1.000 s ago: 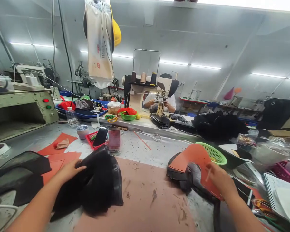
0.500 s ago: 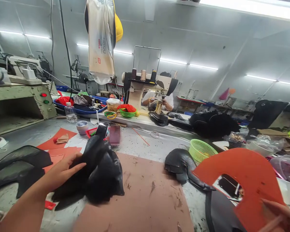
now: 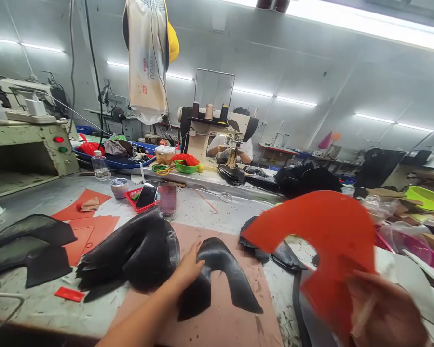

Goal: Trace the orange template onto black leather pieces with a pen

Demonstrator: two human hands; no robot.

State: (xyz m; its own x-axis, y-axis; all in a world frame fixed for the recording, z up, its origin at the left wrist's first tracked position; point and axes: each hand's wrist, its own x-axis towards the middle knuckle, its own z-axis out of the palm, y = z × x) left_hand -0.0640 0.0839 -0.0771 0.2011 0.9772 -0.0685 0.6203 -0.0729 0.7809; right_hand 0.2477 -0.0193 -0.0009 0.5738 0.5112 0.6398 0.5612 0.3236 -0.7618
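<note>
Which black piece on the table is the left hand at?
The single arch-shaped piece on the pink mat, legs toward the person, with the left hand at its left edge. The thick black stack lies farther left.

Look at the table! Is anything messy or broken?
Yes, it looks messy: the pinkish mat under the curved black piece has dark marks, and dark specks dot the grey tabletop. Nothing looks clearly broken.
</note>
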